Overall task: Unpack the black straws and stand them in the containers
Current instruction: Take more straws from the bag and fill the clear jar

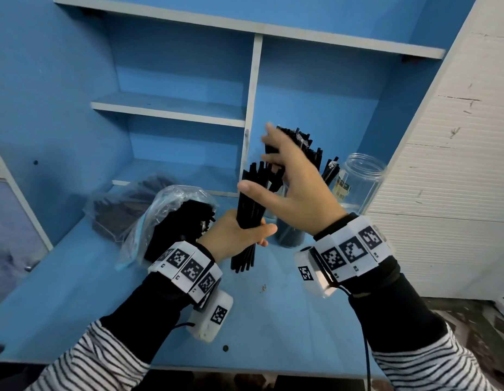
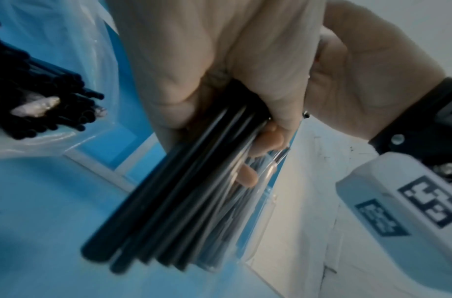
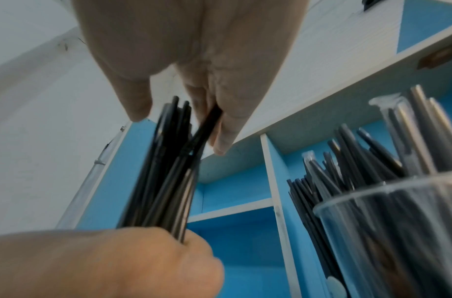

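Observation:
My left hand point(image 1: 239, 235) grips a bundle of black straws point(image 1: 252, 198) around its middle, upright above the blue desk; the wrist view shows clear wrapping on the straws point(image 2: 181, 201). My right hand point(image 1: 273, 167) is over the top of the bundle, thumb spread to the left. In the right wrist view two of its fingers point(image 3: 224, 129) pinch one black straw point(image 3: 204, 129) pulled aside from the rest. Behind the right hand stands a clear container point(image 1: 290, 235) packed with black straws point(image 3: 372, 165). An empty clear jar point(image 1: 358, 179) stands to its right.
An opened plastic bag of black straws point(image 1: 172, 218) lies left of my left hand, with a second bag point(image 1: 124, 207) behind it. Blue shelving with a white divider point(image 1: 252, 108) rises at the back. A white panel wall point(image 1: 442, 193) closes the right side.

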`<action>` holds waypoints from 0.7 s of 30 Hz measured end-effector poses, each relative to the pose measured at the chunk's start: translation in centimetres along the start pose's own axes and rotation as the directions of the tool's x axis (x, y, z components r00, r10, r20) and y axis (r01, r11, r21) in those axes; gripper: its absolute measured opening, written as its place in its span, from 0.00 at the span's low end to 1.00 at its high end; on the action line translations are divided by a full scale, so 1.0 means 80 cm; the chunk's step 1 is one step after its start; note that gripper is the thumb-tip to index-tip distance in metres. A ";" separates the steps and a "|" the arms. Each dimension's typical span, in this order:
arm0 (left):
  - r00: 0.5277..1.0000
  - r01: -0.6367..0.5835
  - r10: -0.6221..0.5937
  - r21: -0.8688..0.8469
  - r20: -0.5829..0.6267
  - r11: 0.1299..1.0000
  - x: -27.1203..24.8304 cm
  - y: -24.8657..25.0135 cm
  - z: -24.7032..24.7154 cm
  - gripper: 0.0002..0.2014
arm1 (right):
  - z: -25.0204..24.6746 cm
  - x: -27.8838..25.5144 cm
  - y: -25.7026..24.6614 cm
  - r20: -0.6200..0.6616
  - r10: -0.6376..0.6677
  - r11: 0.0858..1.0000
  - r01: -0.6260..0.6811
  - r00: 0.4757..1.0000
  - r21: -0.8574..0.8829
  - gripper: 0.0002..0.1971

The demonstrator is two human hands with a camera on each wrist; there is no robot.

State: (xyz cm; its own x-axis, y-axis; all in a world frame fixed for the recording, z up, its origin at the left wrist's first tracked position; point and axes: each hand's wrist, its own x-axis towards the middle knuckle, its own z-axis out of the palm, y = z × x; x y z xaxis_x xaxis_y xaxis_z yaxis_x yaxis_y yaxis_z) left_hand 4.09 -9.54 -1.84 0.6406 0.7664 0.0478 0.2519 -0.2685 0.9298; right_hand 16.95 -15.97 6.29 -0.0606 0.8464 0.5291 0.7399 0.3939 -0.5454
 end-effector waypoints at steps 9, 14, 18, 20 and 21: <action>0.944 -0.085 0.058 0.068 0.324 0.994 -0.021 0.064 0.004 0.17 | -0.011 -0.013 0.001 0.194 0.072 0.995 -0.084 0.978 0.057 0.16; 0.956 -0.187 0.200 -0.080 0.214 0.979 -0.012 0.061 0.013 0.04 | -0.023 -0.006 0.003 0.125 0.029 0.999 -0.033 0.992 0.031 0.16; 0.965 -0.259 0.251 -0.140 -0.070 0.956 0.013 0.052 0.025 0.24 | -0.050 0.012 0.000 -0.072 0.032 0.999 -0.029 0.997 0.037 0.13; 0.953 -0.276 0.256 -0.115 -0.159 0.954 0.029 0.043 0.029 0.35 | -0.071 0.026 0.000 -0.173 0.051 0.998 -0.043 0.984 0.051 0.13; 0.946 -0.286 0.261 -0.118 -0.190 0.951 0.038 0.037 0.032 0.39 | -0.082 0.033 0.001 -0.212 0.059 0.998 -0.051 0.976 0.043 0.14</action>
State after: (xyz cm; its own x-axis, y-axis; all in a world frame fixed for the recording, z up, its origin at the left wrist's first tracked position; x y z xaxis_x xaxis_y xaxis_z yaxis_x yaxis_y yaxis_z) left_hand 8.65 -9.53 0.11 0.5340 0.7663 0.3573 -0.0293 -0.4056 0.9136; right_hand 21.25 -16.07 11.88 0.1265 0.7729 0.6218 0.7127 0.3652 -0.5989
